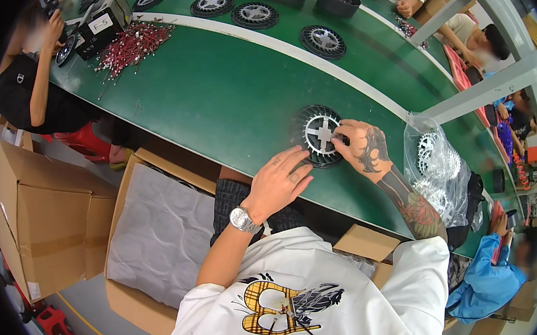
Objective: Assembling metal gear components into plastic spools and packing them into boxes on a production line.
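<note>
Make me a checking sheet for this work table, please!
Surface: green table.
Job's things: black wheel with silver centre, lying on the table by both hands.
Clutter: plastic bag of silver parts at right.
Hands: left hand open, fingers at the wheel's near edge; right hand bent over its right side, grip unclear.
Cables: heap of red wire-like pieces at left.
Surroundings: cardboard box at left; co-worker in blue at right.

Blk. wheel (322, 134) pt. hidden (behind R hand (364, 149)).

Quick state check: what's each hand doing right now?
Left hand: open, fingertips at the near edge of the wheel.
Right hand: fingers bent at the wheel's right side; whether they grip anything cannot be told.
</note>
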Action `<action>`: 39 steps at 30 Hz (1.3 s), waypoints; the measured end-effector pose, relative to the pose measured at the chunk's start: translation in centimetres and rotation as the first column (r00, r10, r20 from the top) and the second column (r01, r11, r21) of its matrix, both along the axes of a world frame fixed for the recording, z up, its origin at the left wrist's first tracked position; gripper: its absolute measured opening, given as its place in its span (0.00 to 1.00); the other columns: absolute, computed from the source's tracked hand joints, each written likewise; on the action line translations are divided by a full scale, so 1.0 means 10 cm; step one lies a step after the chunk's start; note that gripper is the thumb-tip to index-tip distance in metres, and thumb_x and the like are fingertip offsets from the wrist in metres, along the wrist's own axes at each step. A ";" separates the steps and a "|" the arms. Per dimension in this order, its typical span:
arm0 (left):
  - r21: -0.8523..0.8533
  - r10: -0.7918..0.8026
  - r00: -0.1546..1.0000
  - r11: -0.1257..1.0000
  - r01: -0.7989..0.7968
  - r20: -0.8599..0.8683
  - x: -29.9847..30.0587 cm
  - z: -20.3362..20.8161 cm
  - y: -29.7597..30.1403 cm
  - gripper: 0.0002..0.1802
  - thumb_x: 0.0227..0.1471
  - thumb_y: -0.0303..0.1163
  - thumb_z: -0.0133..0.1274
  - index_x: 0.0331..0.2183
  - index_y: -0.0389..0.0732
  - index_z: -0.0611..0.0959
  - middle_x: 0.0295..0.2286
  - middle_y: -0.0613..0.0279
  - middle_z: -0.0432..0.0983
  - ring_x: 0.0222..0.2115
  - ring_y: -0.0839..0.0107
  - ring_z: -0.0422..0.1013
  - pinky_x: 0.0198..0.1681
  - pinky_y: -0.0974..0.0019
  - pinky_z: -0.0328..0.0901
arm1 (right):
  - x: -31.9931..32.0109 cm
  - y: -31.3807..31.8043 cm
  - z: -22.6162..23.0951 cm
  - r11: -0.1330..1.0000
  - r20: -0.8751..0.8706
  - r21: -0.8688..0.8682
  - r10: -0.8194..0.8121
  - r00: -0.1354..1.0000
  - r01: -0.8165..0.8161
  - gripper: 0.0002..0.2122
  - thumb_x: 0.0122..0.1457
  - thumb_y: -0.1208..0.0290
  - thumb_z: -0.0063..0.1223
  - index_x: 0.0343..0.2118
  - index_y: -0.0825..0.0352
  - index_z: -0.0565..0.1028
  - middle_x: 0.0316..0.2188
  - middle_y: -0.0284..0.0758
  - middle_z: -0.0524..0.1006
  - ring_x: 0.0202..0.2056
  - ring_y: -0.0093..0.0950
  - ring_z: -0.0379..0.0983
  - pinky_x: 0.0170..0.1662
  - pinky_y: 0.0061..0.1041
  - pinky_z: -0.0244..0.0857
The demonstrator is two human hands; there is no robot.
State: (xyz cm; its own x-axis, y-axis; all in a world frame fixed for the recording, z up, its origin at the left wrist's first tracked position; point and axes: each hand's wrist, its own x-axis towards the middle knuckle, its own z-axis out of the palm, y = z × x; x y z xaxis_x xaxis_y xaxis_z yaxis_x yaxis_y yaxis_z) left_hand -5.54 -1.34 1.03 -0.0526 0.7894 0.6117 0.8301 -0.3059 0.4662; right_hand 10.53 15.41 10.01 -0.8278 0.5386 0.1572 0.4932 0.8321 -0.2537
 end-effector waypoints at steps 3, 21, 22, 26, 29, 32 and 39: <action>0.007 0.007 1.000 1.000 -0.007 -0.009 0.00 0.00 0.00 0.10 0.51 0.34 0.62 0.34 0.39 0.87 0.47 0.56 0.78 0.52 0.57 0.73 0.53 0.57 0.69 | -0.03 0.01 -0.02 1.000 0.001 0.025 0.005 1.000 -0.005 0.09 0.53 0.67 0.62 0.34 0.66 0.82 0.40 0.38 0.81 0.37 0.40 0.79 0.41 0.37 0.72; 0.014 0.002 1.000 1.000 -0.002 -0.025 -0.04 -0.04 0.03 0.07 0.48 0.32 0.64 0.27 0.41 0.83 0.44 0.61 0.78 0.54 0.40 0.69 0.59 0.47 0.67 | -0.07 0.27 -0.13 0.954 -0.057 -0.290 0.065 0.996 -0.079 0.06 0.55 0.72 0.63 0.33 0.67 0.83 0.50 0.38 0.77 0.46 0.40 0.76 0.49 0.35 0.71; 0.010 0.004 1.000 1.000 -0.003 -0.023 -0.05 -0.04 0.03 0.07 0.48 0.32 0.64 0.27 0.41 0.83 0.44 0.61 0.78 0.54 0.40 0.69 0.59 0.47 0.67 | -0.07 0.30 -0.14 0.953 -0.072 -0.274 0.113 0.991 -0.128 0.06 0.55 0.73 0.63 0.34 0.68 0.83 0.51 0.38 0.76 0.45 0.40 0.77 0.48 0.34 0.71; 0.002 0.009 0.999 1.000 -0.009 -0.040 -0.03 -0.03 0.04 0.07 0.47 0.32 0.63 0.26 0.41 0.82 0.43 0.61 0.79 0.53 0.40 0.70 0.59 0.47 0.67 | -0.05 0.31 -0.13 0.952 -0.066 -0.247 0.168 0.984 -0.179 0.06 0.55 0.74 0.63 0.35 0.69 0.82 0.50 0.38 0.76 0.44 0.39 0.78 0.47 0.33 0.72; 0.001 0.010 0.999 1.000 -0.010 -0.038 -0.04 -0.03 0.05 0.06 0.47 0.31 0.63 0.26 0.41 0.82 0.42 0.61 0.79 0.53 0.40 0.70 0.59 0.48 0.67 | -0.05 0.33 -0.17 0.951 -0.120 -0.229 0.185 0.975 -0.209 0.07 0.54 0.76 0.64 0.35 0.69 0.82 0.49 0.38 0.76 0.44 0.38 0.78 0.47 0.33 0.72; 0.003 0.012 0.999 1.000 -0.012 -0.035 -0.04 -0.03 0.05 0.06 0.47 0.31 0.63 0.26 0.41 0.82 0.42 0.61 0.79 0.53 0.40 0.70 0.59 0.48 0.67 | -0.04 0.35 -0.15 0.946 -0.113 -0.243 0.191 0.975 -0.214 0.08 0.53 0.77 0.64 0.36 0.69 0.82 0.49 0.38 0.76 0.44 0.38 0.78 0.48 0.33 0.72; 0.033 0.073 0.997 0.997 -0.074 0.018 0.01 -0.06 0.08 0.08 0.44 0.28 0.66 0.26 0.43 0.81 0.43 0.64 0.79 0.56 0.44 0.70 0.57 0.49 0.70 | 0.12 0.28 -0.29 0.945 -0.125 -0.227 0.213 0.969 -0.237 0.15 0.56 0.75 0.61 0.47 0.71 0.79 0.61 0.44 0.70 0.62 0.48 0.65 0.60 0.40 0.65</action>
